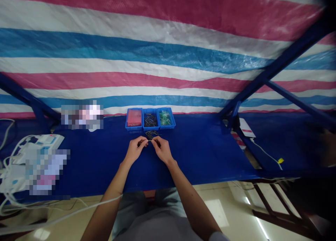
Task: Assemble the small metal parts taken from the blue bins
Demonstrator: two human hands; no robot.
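In the head view, the left hand [136, 148] and right hand [163, 149] are close together over the counter [204, 146], the fingers of both pinching one thin stick [149, 140] that spans the small gap between them. Just beyond the fingers lies a loose pile [151, 133] of similar sticks. Past it, three blue bins [151, 128] stand in a row: red pieces [134, 117] at left, dark sticks [150, 120] in the middle, green pieces [165, 118] at right. Well right of the fingers lies a phone [247, 127].
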